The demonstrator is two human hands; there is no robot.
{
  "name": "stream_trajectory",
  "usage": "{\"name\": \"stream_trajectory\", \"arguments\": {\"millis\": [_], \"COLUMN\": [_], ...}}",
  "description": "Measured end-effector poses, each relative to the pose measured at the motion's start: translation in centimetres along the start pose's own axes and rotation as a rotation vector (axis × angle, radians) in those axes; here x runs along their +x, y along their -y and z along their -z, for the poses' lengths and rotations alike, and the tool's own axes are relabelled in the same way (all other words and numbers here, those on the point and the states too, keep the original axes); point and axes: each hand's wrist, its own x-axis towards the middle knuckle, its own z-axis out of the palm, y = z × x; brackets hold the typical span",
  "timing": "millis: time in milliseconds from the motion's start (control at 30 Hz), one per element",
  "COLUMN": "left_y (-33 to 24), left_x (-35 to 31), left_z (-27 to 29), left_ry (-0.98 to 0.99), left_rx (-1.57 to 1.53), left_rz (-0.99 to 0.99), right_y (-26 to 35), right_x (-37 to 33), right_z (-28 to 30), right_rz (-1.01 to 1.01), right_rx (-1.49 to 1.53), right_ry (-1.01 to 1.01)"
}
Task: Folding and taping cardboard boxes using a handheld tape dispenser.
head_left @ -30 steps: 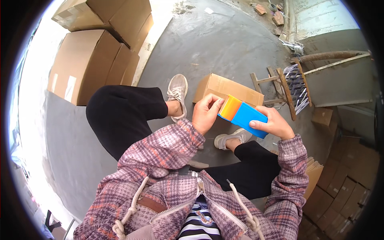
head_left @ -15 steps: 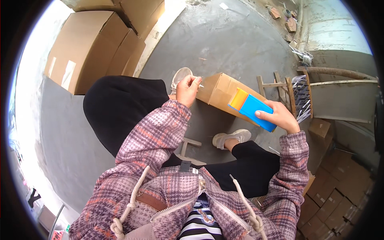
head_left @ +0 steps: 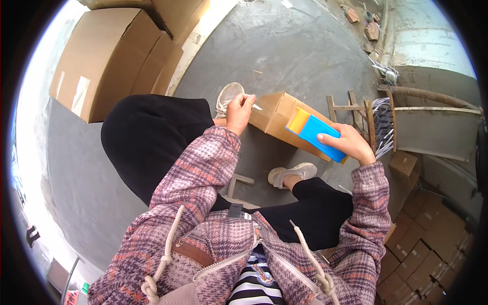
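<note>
My right hand (head_left: 351, 145) grips a blue and yellow tape dispenser (head_left: 321, 133), thumb on top and fingers underneath, with its yellow end pointing left. It is held over the right part of a closed brown cardboard box (head_left: 267, 116) lying in front of me between my feet; whether it touches the box cannot be made out. Just left of that box, my left hand (head_left: 239, 113) is closed in a pinch. A small whitish strip (head_left: 257, 107) sticks out from its fingertips toward the box's left end.
Large cardboard boxes (head_left: 101, 61) stand at the upper left. A small wooden stool (head_left: 356, 108) and a rack with white strips (head_left: 384, 122) stand to the right. More flattened or stacked cartons (head_left: 419, 244) lie at the lower right. A light frame (head_left: 239, 185) lies by my feet.
The tape dispenser and my right hand have shifted slightly up and left. My left hand stays pinched near the box's left end, and the whitish strip shows more.
</note>
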Motion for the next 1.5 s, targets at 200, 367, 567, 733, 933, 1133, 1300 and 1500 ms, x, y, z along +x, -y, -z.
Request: {"name": "stream_trajectory", "arguments": {"millis": [200,367,567,733,933,1133,1300,1500], "left_y": [0.9,0.9,0.4,0.9,0.4,1.6,5.6,7.3], "left_x": [0.5,0.2,-0.8,-1.0,-0.7,-0.2,0.4,-0.7], "left_z": [0.7,1.1,-0.1,0.2,0.4,0.3,0.4,-2.1], "left_ry": [-0.023,-0.021,-0.047,-0.082,-0.126,-0.12,-0.085,-0.094], "left_rx": [0.055,0.039,0.139,0.122,0.111,0.147,0.098,0.161], "left_rz": [-0.009,0.047,-0.043,-0.08,-0.073,-0.067,0.088,0.141], "right_y": [0.9,1.6,1.9,2.4,3.4,3.0,3.1,2.6], "right_x": [1.0,1.2,1.4,2.3,2.7,3.3,4.3,4.6], "right_z": [-0.3,0.1,-0.1,-0.4,-0.5,-0.7,-1.1,-1.4], "right_rz": [-0.037,-0.024,-0.083,-0.122,-0.125,-0.172,-0.191,-0.169], "right_rx": [-0.021,-0.085,-0.213,-0.299,-0.317,-0.305,-0.288,-0.267], "right_ry": [0.044,0.04,0.03,0.074,0.069,0.081,0.124,0.081]}}
